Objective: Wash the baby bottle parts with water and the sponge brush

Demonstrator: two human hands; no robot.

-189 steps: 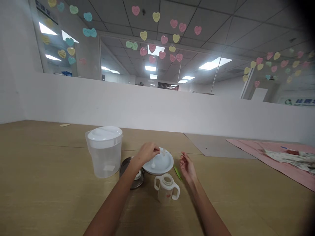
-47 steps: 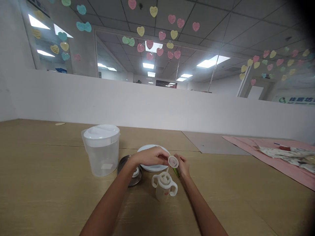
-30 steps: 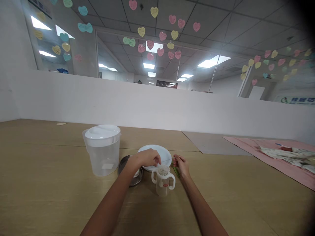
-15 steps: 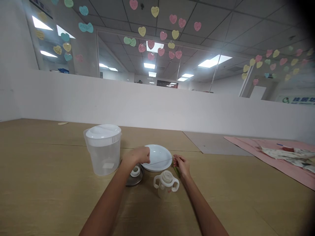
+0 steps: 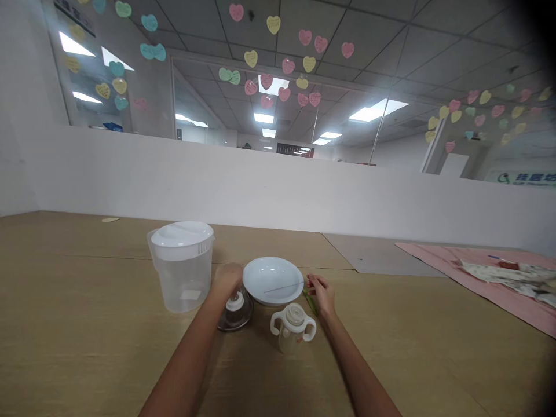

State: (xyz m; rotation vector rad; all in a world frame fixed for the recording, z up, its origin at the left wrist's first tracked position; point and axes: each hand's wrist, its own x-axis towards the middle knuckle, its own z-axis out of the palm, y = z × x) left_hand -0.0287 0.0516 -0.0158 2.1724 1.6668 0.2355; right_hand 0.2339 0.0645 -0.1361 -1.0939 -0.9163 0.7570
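The cup with two handles stands upright on the worktop, a round piece in its mouth. The hands are apart from each other. To the left of the cup, the left hand is blurred above the metal dish, at the white ring; I cannot tell if it holds this ring. Behind and right of the cup, the right hand pinches a thin stick, which reaches over the white bowl behind the cup. The step in hand seems to be getting the ring; a lift would call for a firm grip on its edge, with the stick kept away from the cup.
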